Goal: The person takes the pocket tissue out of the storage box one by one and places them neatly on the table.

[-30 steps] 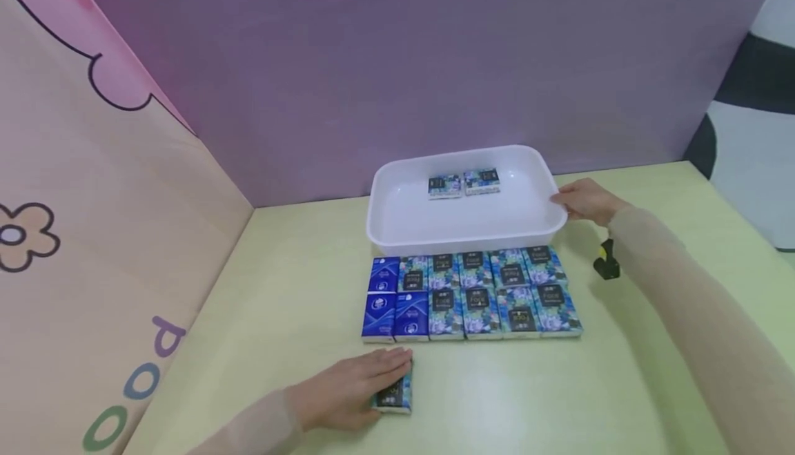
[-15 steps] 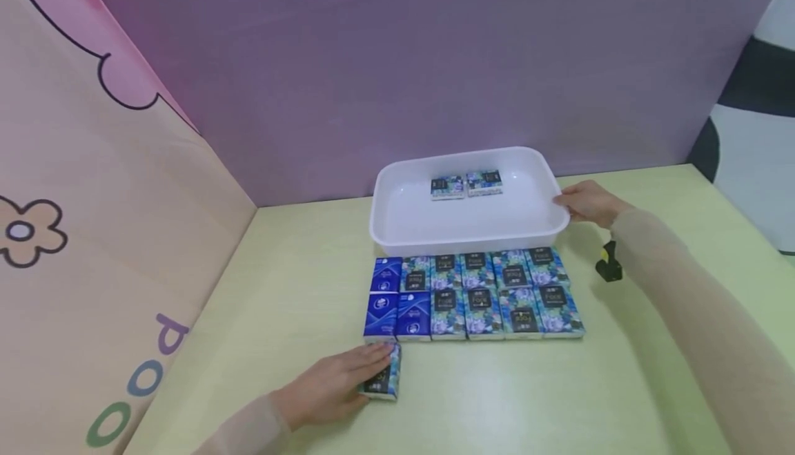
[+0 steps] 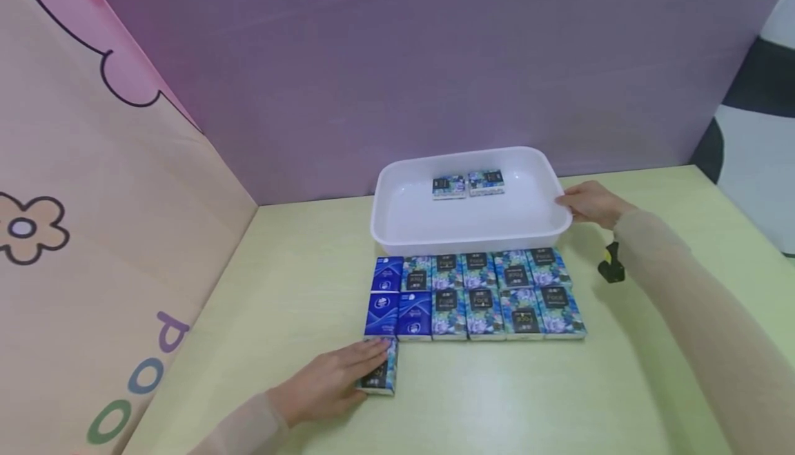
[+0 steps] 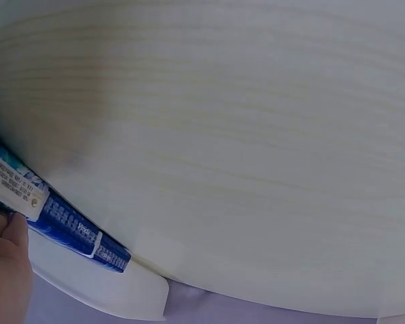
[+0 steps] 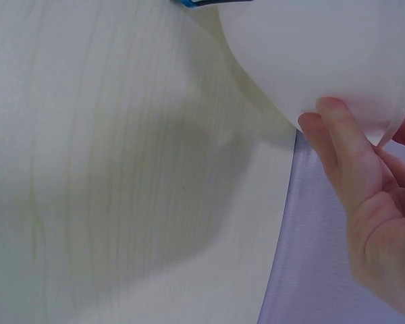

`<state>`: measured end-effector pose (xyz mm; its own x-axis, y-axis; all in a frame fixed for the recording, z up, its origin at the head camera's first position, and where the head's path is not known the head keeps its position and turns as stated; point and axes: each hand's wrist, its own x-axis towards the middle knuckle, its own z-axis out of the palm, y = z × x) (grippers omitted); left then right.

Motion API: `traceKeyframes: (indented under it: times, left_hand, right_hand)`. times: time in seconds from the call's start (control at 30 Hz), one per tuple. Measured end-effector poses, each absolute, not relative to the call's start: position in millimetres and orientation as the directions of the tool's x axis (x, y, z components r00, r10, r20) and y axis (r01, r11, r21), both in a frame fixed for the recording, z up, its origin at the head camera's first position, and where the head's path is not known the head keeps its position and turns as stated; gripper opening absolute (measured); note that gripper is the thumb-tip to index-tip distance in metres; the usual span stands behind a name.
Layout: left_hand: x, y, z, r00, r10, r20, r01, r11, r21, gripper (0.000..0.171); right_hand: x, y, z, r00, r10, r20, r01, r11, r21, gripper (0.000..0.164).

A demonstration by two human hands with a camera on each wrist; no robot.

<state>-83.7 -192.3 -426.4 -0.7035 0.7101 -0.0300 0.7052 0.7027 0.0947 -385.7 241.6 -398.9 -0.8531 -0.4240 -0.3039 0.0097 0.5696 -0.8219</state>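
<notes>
In the head view my left hand (image 3: 332,380) holds a floral pocket tissue pack (image 3: 380,375), fingers across its top and thumb at its near side. This pack lies on the table against the near end of a blue tissue pack (image 3: 381,315), at the left of a two-row block. Partly hidden by the hand, its left part cannot be seen. My right hand (image 3: 593,204) pinches the right rim of a white plastic tub (image 3: 472,228); in the right wrist view the fingers (image 5: 351,145) lie against the tub's outer wall. Two floral tissue packs (image 3: 486,182) sit inside the tub.
The block of floral packs (image 3: 483,310) and several blue ones lies directly in front of the tub. A purple cloth wall (image 3: 385,82) rises behind the table (image 3: 298,289), and a printed panel (image 3: 93,186) stands at the left. A small black item (image 3: 611,265) shows by the right wrist.
My left hand has moved the floral pack left and away from me, up against the blue pack's near end. The right hand keeps its hold on the tub.
</notes>
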Motion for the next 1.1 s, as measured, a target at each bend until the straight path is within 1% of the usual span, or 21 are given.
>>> traceKeyframes:
  times: [0.23,0.47,0.63,0.73,0.97,1.1]
  left_hand:
    - [-85.5,-192.8,-426.0,-0.701,0.712,-0.032,0.708,0.701,0.092,0.066]
    - [-86.7,-193.1,-426.6,-0.683,0.73,0.01,0.729,0.682,0.06,0.066]
    - [-87.0,-193.4,-426.5,-0.688,0.726,0.009,0.724,0.686,0.07,0.066]
    - [-87.3,-192.3,-424.8,-0.699,0.714,-0.018,0.711,0.698,0.091,0.065]
    - [-88.7,-186.8,-414.7,-0.737,0.662,-0.132,0.648,0.749,0.136,0.062]
    - [-91.1,-183.5,-407.7,-0.739,0.658,-0.144,0.642,0.753,0.148,0.061]
  right_hand:
    - [-385.2,241.5,-398.7,-0.857,-0.42,-0.299,0.012,0.565,-0.825,0.051]
    - [-385.0,241.0,-399.6,-0.857,-0.412,-0.308,0.023,0.568,-0.823,0.051]
    - [-385.9,241.2,-400.0,-0.86,-0.412,-0.3,0.015,0.568,-0.823,0.051]
    - [-386.0,241.2,-399.9,-0.862,-0.409,-0.3,0.017,0.567,-0.823,0.052]
    - [-384.9,241.2,-398.1,-0.861,-0.407,-0.307,0.021,0.573,-0.82,0.053]
    - [-384.7,240.8,-398.7,-0.862,-0.405,-0.305,0.02,0.574,-0.819,0.053]
